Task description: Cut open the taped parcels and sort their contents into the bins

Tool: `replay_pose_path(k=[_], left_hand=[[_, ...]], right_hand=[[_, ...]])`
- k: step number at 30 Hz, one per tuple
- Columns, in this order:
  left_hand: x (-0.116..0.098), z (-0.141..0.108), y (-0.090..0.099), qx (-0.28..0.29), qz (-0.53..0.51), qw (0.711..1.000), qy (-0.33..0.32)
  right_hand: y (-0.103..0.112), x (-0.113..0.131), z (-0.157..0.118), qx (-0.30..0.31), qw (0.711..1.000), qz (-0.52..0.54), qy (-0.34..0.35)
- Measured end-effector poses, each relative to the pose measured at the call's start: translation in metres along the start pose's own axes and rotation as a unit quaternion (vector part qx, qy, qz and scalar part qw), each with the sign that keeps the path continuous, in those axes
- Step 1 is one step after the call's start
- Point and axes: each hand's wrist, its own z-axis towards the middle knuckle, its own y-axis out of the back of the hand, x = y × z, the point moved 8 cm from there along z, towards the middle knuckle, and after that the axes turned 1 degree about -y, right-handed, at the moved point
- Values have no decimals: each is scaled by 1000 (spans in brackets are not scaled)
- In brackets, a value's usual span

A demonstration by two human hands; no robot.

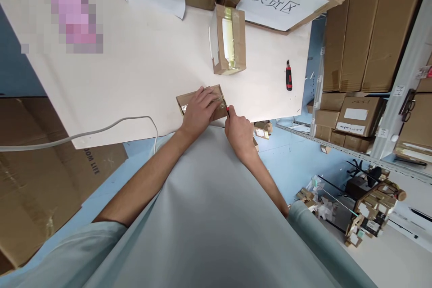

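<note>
A small flat cardboard box [185,99] with clear tape lies near the front edge of the white table. My left hand [199,110] rests on top of it, fingers stretched out across the cardboard. At the box's right end my right hand [239,129] is closed around a utility knife [228,111]; only a bit of its red and black body shows, and its tip is at the box's edge. Behind the flat box stands a taped carton [239,40] with a white label. Farther right, a second red and black utility knife [289,76] lies on the table.
An open box with a handwritten sign [275,0] stands at the table's back right. A grey cable [101,130] crosses the front left edge. A large carton [50,180] is on the left, below the table. Shelves with cartons [357,114] line the right side.
</note>
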Motion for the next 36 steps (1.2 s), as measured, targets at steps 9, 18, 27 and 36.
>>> replay_pose_path(k=[9, 18, 27, 36], left_hand=[[3, 4, 2, -5, 2, 1000, 2], [2, -1, 5, -22, 12, 1000, 11], [14, -42, 46, -62, 73, 995, 17], [32, -126, 93, -135, 146, 965, 174]], right_hand=[[-12, -4, -3, -3, 1000, 8, 9], [-8, -15, -8, -17, 998, 44, 48], [-26, -75, 33, -106, 980, 161, 46], [-108, -84, 161, -60, 990, 130, -11]])
